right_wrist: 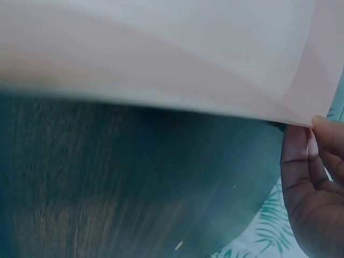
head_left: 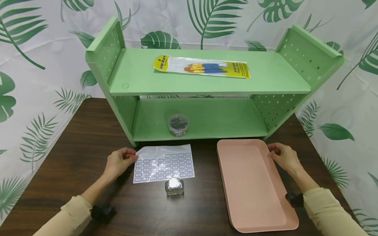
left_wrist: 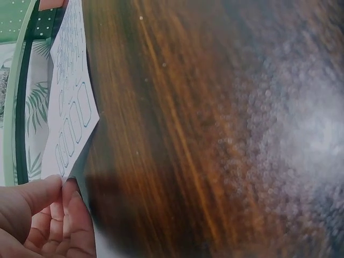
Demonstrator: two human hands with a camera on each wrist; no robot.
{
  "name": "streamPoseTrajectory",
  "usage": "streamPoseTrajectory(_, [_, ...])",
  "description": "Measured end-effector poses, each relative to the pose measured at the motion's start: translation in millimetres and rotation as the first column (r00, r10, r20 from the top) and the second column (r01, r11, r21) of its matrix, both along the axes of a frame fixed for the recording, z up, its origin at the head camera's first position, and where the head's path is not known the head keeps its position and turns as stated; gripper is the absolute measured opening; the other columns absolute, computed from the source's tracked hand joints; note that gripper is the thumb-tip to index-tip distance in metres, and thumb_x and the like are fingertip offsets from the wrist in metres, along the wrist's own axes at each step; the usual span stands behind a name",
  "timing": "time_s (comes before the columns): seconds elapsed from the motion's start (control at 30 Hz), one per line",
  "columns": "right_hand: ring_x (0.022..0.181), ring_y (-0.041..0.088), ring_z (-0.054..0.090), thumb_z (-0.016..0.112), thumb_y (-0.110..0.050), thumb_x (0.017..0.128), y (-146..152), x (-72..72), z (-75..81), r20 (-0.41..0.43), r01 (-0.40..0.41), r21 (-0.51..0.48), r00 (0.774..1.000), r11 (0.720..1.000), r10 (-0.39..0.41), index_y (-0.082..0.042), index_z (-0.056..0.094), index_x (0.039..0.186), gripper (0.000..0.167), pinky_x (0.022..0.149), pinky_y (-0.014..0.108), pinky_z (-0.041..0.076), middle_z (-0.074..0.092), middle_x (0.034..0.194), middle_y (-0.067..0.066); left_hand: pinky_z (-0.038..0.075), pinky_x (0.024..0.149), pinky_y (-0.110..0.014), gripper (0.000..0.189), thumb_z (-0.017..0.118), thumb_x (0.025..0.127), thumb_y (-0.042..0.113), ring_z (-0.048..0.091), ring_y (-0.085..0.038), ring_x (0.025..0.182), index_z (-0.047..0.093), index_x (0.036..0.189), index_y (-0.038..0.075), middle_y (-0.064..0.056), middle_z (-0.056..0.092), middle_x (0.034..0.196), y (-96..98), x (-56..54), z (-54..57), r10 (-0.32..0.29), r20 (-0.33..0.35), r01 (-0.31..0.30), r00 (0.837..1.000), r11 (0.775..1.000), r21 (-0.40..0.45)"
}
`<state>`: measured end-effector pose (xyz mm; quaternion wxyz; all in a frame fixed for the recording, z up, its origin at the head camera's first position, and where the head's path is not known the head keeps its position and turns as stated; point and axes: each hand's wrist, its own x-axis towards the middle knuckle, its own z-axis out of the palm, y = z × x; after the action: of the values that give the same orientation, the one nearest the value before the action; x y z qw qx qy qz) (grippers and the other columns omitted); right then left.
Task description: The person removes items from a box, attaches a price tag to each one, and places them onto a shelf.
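Note:
My left hand (head_left: 118,161) pinches the left edge of a white sheet of labels (head_left: 163,164) between thumb and fingers; the left wrist view shows its corner at the fingertips. Rows of blue-outlined rectangles cover most of the sheet. Just below its lower edge stands a small glass jar (head_left: 174,186) with a shiny top. On the right, my right hand (head_left: 284,158) holds the rim of a pink tray (head_left: 251,183) near its upper right corner. In the right wrist view the thumb lies on the tray's rim, with fingers beneath it.
Behind both hands rises a green two-level shelf (head_left: 206,85). A packet of artist brushes (head_left: 203,67) lies on its upper level, and a round clear tub (head_left: 178,125) with dark small pieces sits on the lower one. Everything rests on a dark wooden table (head_left: 138,213).

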<state>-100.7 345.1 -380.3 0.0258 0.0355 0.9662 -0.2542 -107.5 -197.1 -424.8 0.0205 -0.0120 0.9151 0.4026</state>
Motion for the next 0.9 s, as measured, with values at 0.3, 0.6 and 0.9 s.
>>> streamPoseTrajectory(0.3, [0.069,0.015,0.066,0.059,-0.006,0.09,-10.7,1.6,17.2,-0.125,0.026,-0.039,0.992,0.999,-0.031,0.008,0.06,0.111,0.025,0.054,0.02,0.047,0.066,0.087,0.02,0.04,0.051,-0.02,0.014,0.067,0.086,0.012,0.052,-0.01,0.064,0.066,0.094,0.001,-0.006,0.066,0.077,0.2,1.2,-1.4,0.0,0.005,0.0,1.0,1.0,0.013])
streamPoseTrajectory(0.6, [0.076,-0.005,0.06,0.054,0.0,0.093,-82.4,-5.5,44.0,-0.074,-0.065,-0.431,0.997,0.9,0.037,0.013,0.054,0.119,0.029,0.071,0.021,0.055,0.059,0.101,0.026,0.04,0.05,-0.019,0.014,0.068,0.086,0.012,0.053,-0.009,0.063,0.066,0.094,0.0,-0.006,0.066,0.076,0.6,1.7,-1.3,-0.002,0.0,0.002,1.0,1.0,0.024])
streamPoseTrajectory(0.9, [0.093,0.019,0.064,0.053,0.003,0.092,-179.2,-17.4,27.7,0.202,0.056,-0.757,0.968,0.651,0.152,0.015,0.049,0.123,0.033,0.085,0.029,0.053,0.058,0.104,0.017,0.041,0.05,-0.018,0.013,0.068,0.085,0.011,0.053,-0.009,0.064,0.066,0.093,0.001,-0.007,0.067,0.078,0.3,1.9,-1.9,-0.004,-0.017,0.004,1.0,1.0,0.028])
